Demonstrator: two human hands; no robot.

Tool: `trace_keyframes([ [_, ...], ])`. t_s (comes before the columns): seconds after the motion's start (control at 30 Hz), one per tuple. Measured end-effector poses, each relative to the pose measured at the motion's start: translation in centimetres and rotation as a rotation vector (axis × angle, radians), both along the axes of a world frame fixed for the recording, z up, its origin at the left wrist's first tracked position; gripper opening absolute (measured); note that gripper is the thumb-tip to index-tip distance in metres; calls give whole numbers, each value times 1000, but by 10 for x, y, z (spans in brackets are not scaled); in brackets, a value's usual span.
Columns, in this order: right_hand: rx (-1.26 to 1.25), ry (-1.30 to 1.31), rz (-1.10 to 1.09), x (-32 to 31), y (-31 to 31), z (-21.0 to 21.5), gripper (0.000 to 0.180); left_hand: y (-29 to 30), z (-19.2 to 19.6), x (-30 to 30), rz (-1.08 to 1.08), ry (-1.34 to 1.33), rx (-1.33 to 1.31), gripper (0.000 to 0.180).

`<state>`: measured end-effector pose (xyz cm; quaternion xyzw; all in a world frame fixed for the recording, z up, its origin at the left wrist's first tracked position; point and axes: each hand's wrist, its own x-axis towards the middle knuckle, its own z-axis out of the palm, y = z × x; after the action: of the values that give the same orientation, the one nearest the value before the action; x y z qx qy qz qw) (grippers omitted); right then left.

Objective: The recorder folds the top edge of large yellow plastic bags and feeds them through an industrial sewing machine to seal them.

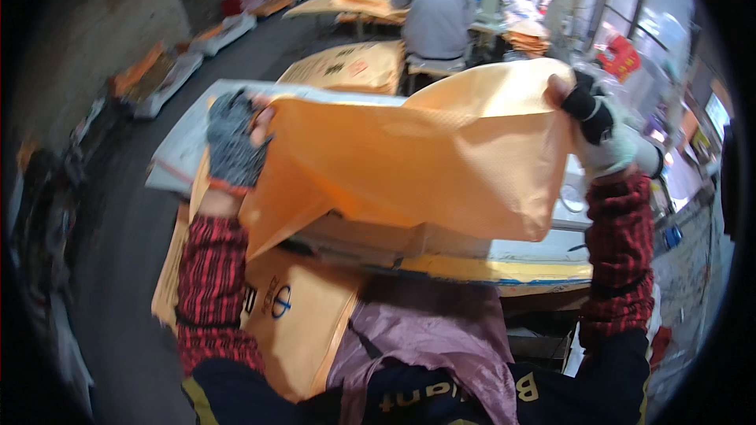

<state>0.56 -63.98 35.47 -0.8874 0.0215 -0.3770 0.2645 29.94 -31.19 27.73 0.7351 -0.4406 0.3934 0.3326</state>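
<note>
An orange-tan woven sack (409,165) is stretched out between my two hands, above a pale work table (185,138). My left hand (244,138), in a grey knitted glove with bare fingertips, is closed on the sack's upper left edge. At its upper right corner my right hand (591,118), in a white glove with black wrapping over the fingers, pinches the material. The sack's near lower edge gapes upward and sags in folds. Below it, printed flat sacks (303,315) hang beside my lap at the left.
A person (437,12) sits with their back to me at another table ahead. A large sack bundle (346,67) lies beyond my table. More sacks (142,71) line the left wall, and windows (630,0) stand at the right. A mauve apron (425,330) covers my lap.
</note>
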Motion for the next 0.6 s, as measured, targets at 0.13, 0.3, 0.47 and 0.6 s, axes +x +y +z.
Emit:
trace_keyframes([
  [0.13,-411,-241,-144,-3,-7,7,30,31,2,19,129,205,239,32],
  [0.3,511,-373,157,-40,-24,1,44,56,-7,108,569,179,636,53],
  [0.47,332,-528,-275,-92,-33,-51,38,26,40,229,903,705,789,51],
  [0.6,96,-443,-514,-97,-16,-74,34,27,192,200,831,-49,369,45],
])
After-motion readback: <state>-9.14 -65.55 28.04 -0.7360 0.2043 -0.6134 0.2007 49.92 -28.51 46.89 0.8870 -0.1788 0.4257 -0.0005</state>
